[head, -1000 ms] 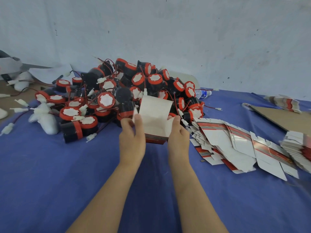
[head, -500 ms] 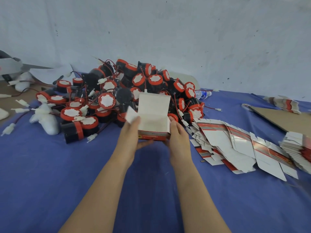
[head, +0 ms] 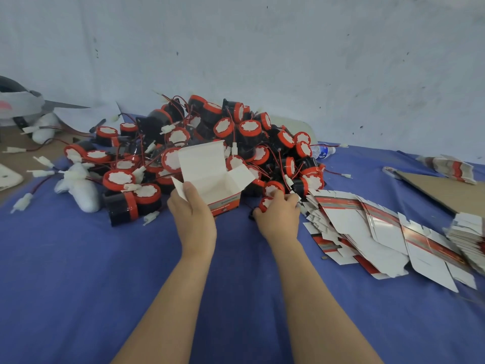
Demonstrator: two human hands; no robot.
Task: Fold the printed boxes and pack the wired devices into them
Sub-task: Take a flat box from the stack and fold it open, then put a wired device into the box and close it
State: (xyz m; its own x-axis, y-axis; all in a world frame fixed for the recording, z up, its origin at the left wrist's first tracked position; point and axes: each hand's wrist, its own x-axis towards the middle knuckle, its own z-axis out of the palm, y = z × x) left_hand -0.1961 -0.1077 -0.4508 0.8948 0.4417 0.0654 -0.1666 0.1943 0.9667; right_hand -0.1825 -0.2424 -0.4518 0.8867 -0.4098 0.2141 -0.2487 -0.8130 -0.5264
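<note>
An erected printed box, white inside with a red and grey band, stands open-topped on the blue cloth in front of the pile. My left hand grips its near left corner, thumb on a side flap. My right hand curls its fingers round a black wired device with a red cap at the pile's near right edge. The heap of black and red wired devices lies behind the box. Flat unfolded printed boxes are spread out to the right.
Blue cloth covers the table. A further stack of flat boxes sits at the far right, near a brown cardboard sheet. White foam pieces and loose connectors lie left. A water bottle lies behind the pile. A wall stands close behind.
My right hand has left the box and moved right onto a device at the pile's edge. The box now stands open on the cloth, held by my left hand alone.
</note>
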